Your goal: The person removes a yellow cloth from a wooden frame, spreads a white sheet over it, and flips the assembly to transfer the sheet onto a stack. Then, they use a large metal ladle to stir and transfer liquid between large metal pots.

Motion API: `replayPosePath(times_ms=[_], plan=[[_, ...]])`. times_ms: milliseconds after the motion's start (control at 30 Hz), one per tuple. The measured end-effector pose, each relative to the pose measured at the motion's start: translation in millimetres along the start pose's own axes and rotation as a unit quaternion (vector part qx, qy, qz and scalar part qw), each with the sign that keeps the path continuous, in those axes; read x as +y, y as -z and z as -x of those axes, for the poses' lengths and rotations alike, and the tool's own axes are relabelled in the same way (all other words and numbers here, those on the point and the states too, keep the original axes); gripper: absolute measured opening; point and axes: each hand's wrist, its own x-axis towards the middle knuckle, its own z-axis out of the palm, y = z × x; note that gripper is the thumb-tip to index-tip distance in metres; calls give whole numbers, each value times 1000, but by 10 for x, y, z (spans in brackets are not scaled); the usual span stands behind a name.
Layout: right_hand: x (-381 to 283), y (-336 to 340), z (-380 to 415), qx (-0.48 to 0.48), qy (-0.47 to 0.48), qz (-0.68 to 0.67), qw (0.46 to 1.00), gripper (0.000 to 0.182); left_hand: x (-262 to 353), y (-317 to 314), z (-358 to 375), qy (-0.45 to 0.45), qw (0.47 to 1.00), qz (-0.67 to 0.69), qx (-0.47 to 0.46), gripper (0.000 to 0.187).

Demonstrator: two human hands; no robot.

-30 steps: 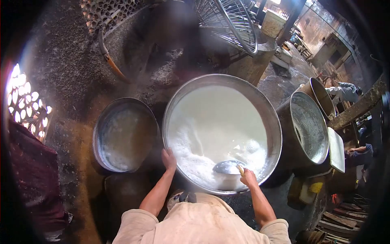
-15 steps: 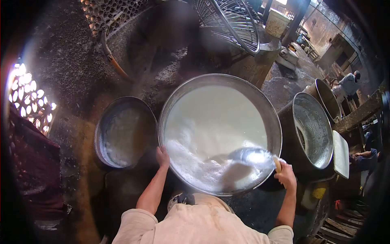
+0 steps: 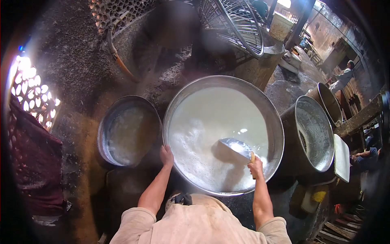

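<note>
A large round metal pot [image 3: 280, 132] holds milky white liquid [image 3: 221, 110] with foam along its left and near side. My left hand [image 3: 166, 155] grips the pot's rim on its left side. In my right hand [image 3: 256, 167] is the wooden handle of a metal scoop [image 3: 237, 147], over the right half of the pot. The scoop's shiny bowl points left and meets the liquid's surface, with a dark shadow below it.
Left of the pot stands a smaller metal pot [image 3: 100, 136] with cloudy liquid. On the right are a tall metal vat [image 3: 293, 122] and a white board [image 3: 341, 157]. A wire basket [image 3: 243, 28] is beyond. Another person [image 3: 345, 76] is at the far right.
My right hand has swung the scoop leftward from the right rim, further in over the liquid. My left hand stays on the rim. The far person has shifted posture.
</note>
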Motion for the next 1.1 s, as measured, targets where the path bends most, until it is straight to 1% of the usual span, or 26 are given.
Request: replayPosePath(times_ms=[67, 133, 200, 267, 300, 367, 400, 500, 533, 567, 600, 667, 700, 800, 833, 867, 933, 967, 1000, 1067, 1100], plan=[[91, -199, 83, -21, 0, -13, 1000, 32, -17, -17, 11, -3, 1000, 22, 6, 41], [125, -395, 187, -33, -4, 2, 999, 39, -38, -21, 5, 5, 1000, 15, -6, 40], [112, -571, 308, -43, -9, 21, 999, 36, -76, -51, 1, 11, 1000, 9, -21, 39], [76, -731, 455, -42, 2, 23, 999, 34, -117, -97, 6, 3, 1000, 24, 9, 40], [79, -797, 512, -51, -7, 22, 998, 34, -124, -96, 8, 4, 1000, 25, 6, 40], [-19, -909, 693, -66, -27, 22, 997, 35, -62, -40, 24, 24, 998, 54, -31, 40], [-75, -950, 778, -75, -15, 31, 997, 36, -42, -38, 28, 26, 998, 56, -34, 40], [-267, -1046, 1021, -93, -42, 28, 994, 38, -40, -36, 42, 23, 998, 54, -25, 40], [-312, -1067, 1088, -105, -45, 40, 993, 42, -30, -29, 47, 25, 997, 67, -25, 40], [-357, -1071, 1151, -117, -49, 53, 991, 47, -16, -28, 56, 27, 996, 80, -25, 39], [-401, -1062, 1205, -117, -49, 56, 990, 47, 4, -33, 68, 29, 996, 82, -26, 39], [-571, -1006, 1310, -135, -44, 52, 989, 50, -28, -83, 93, -5, 994, 109, 31, 38], [-694, -924, 1363, -145, -48, 40, 988, 54, -40, -101, 98, -2, 994, 105, 37, 37], [-850, -702, 1314, -156, -38, 38, 986, 58, -30, -98, 117, 20, 990, 134, 32, 35], [-1041, -589, 1317, -162, -37, 37, 985, 57, 66, -2, 121, 34, 988, 151, 1, 33], [-1294, -461, 1295, -168, -37, 37, 984, 57, 81, -1, 115, 39, 987, 153, 5, 33], [-1631, -314, 1163, -180, -11, 24, 983, 53, 87, 18, 112, 51, 980, 192, -24, 32], [-1895, -292, 1110, -173, 14, 69, 983, 53, -3, -54, 129, 32, 988, 151, -8, 33], [-2152, -296, 1039, -164, 39, 113, 979, 53, 7, -34, 127, 35, 988, 151, -5, 33], [-2264, -538, 713, -83, 158, 152, 972, 53, 46, 8, 129, 10, 984, 175, -29, 32], [-2246, -729, 503, -25, 225, 169, 959, 51, 36, -26, 140, -11, 988, 156, 5, 32]])
